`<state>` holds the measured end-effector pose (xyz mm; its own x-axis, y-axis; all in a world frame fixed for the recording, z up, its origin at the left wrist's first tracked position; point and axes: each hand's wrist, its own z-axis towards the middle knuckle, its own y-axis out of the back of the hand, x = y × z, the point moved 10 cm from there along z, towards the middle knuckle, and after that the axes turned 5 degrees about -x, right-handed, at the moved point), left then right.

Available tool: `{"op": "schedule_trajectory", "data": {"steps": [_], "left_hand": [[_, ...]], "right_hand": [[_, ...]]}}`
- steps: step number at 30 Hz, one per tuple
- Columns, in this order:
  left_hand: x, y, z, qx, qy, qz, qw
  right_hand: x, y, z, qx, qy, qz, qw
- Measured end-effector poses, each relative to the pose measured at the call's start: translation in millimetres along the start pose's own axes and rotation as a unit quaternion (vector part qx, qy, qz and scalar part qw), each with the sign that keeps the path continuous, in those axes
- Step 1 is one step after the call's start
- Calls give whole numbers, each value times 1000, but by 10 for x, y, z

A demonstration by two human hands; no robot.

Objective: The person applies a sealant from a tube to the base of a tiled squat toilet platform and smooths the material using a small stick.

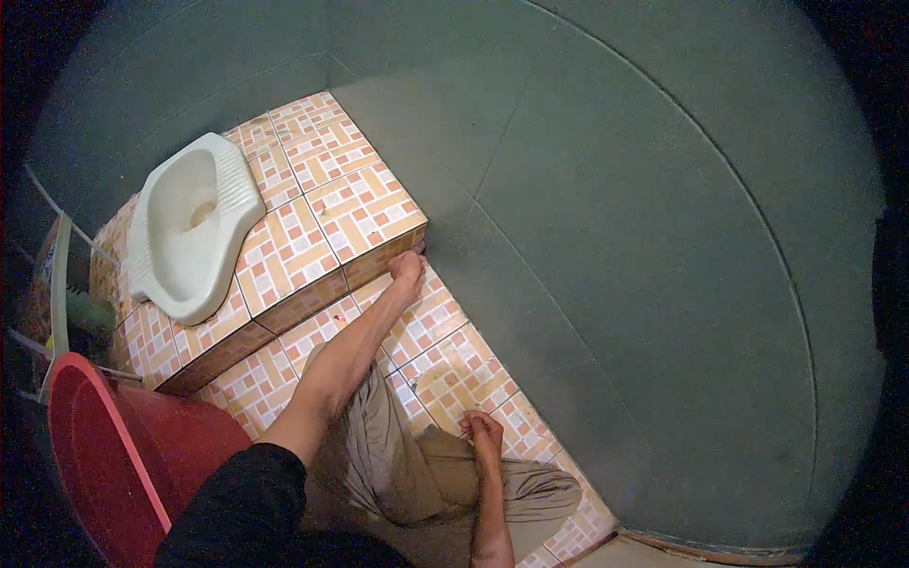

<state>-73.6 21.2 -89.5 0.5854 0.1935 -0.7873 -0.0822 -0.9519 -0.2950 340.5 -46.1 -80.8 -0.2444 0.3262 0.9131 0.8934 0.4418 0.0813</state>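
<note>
Left hand (407, 271) at the far end of the tiled step (365, 213), low by its front face, right where step, floor (428, 327) and green wall (644, 246) meet; fingers curled in, tips hidden, so can't tell if they pinch anything or press on the tile; left arm stretched well forward, black sleeve (248, 502) above the elbow; right hand (484, 433) nearer the body, over the floor by the trousers (388, 459), fingers bent in toward the thumb; can't tell if anything small is between them; step runs along the far side of the floor, same orange-and-white tile on both; white squat toilet (194, 237) set in the step top, left of the left hand and well apart from it; yellowish stain (464, 390) on the floor between the hands; red bucket (194, 426) at lower left, beside the left arm.
</note>
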Motion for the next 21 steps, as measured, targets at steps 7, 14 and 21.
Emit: {"op": "schedule_trajectory", "data": {"steps": [7, 14, 21], "left_hand": [[85, 112, 24, -75, 38, 80, 993], [100, 43, 101, -23, 18, 49, 998], [185, 342, 501, -92, 24, 10, 995]], "right_hand": [[6, 6, -20, -1, -14, -6, 1000], [47, -5, -17, -7, -29, -26, 999], [61, -170, -44, 16, -24, 17, 999]]}}
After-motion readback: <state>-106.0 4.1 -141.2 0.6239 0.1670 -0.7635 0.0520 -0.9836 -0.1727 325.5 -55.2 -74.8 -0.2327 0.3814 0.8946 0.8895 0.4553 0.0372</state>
